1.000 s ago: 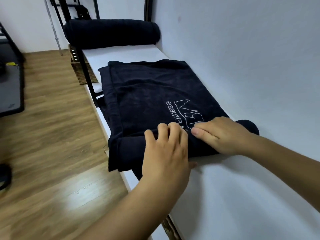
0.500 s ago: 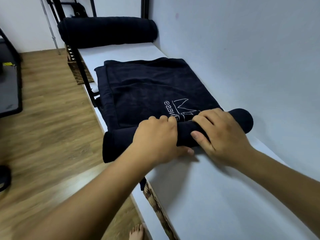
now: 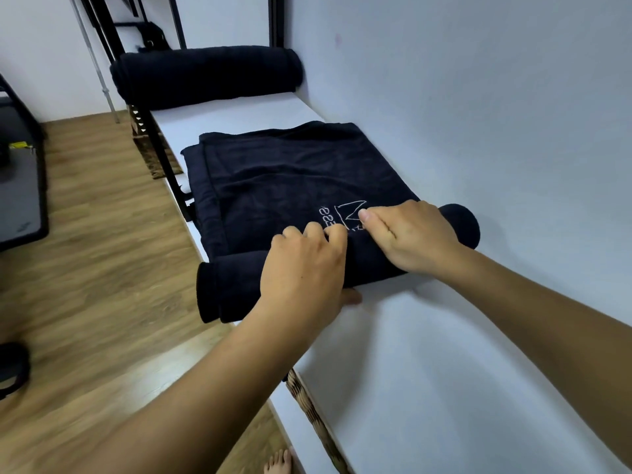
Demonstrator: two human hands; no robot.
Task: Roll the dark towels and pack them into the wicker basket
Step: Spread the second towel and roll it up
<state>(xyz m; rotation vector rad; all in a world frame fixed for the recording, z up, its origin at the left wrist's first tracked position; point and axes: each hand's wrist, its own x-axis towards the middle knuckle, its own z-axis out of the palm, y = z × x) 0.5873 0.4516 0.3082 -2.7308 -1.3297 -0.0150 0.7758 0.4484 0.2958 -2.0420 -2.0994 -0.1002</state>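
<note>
A dark towel (image 3: 290,172) with white stitched lettering lies flat on the white shelf (image 3: 427,371), its near end wound into a thick roll (image 3: 236,289). My left hand (image 3: 304,268) grips the middle of the roll, fingers curled over its top and thumb under its near side. My right hand (image 3: 407,234) lies over the right part of the roll, fingers reaching onto the flat cloth by the lettering. A finished rolled dark towel (image 3: 208,77) rests at the far end of the shelf. A strip of wicker (image 3: 307,408) shows under the shelf's near edge.
The white wall (image 3: 478,97) runs along the shelf's right side. A black metal frame (image 3: 160,155) stands at the shelf's left edge, with more wicker (image 3: 154,155) behind it. Wooden floor (image 3: 85,268) lies to the left, my bare toes (image 3: 278,463) at the bottom.
The roll has grown thicker and moved away from me, covering more of the lettering. Both hands travelled forward with it.
</note>
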